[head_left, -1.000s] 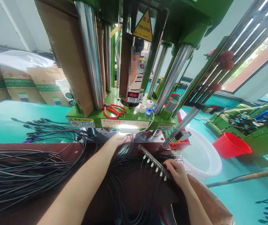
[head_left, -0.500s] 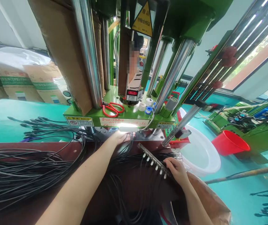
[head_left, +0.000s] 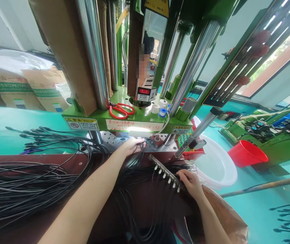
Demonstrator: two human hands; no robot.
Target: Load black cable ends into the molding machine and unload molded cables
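Note:
My left hand (head_left: pixel 134 146) is at the front of the green press, below the lit lamp bar (head_left: pixel 139 134). Its fingers are closed around a bunch of thin black cables (head_left: pixel 140 155) that hang down toward the brown table. To the right, my right hand (head_left: pixel 191 183) pinches the lower right part of a narrow metal strip (head_left: pixel 164 172). Several small silvery connectors stick out along the strip's near edge. More black cables (head_left: pixel 134 172) lie behind and under the strip; where they end by my right hand is partly hidden.
Coiled black cables (head_left: pixel 28 189) cover the table's left side. Red-handled scissors (head_left: pixel 121 111) and tape rolls (head_left: pixel 162 112) sit on the press's green plate (head_left: pixel 104 117). Right of the press are a slanted metal rod (head_left: pixel 197 134), a white tub (head_left: pixel 219 166) and a red bucket (head_left: pixel 248 154).
The press's green plate has risen a little, and more of the holed metal bed beneath shows. Both hands keep their hold, nearly unmoved.

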